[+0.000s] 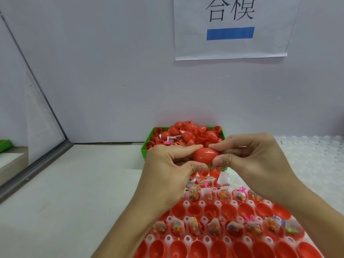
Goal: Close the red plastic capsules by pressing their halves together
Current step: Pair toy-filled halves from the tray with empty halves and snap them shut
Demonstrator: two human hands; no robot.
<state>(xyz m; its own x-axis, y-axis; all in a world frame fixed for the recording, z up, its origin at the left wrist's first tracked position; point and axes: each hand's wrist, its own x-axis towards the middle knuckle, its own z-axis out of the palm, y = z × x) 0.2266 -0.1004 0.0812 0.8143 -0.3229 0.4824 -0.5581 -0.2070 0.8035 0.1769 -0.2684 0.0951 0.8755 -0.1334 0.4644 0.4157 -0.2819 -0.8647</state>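
Red capsule (pixel 204 155) | I'm pinching it between my left hand (pixel 173 164) and right hand (pixel 247 161), above the tray (pixel 204 239), near the green bin (pixel 147 148) | squeezing halves together, seam looking nearly shut | next: probably dropping it in the bin, taking another filled half.

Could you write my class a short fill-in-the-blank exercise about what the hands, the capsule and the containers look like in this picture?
1. The left hand and right hand together grip one ____ capsule.
2. Behind the hands, loose capsule halves fill a ____ bin.
3. In the tray below, open halves in some rows hold small ____ of coloured beads.
4. The paper sign on the wall carries a ____ bar.

Missing words: red; green; packets; blue
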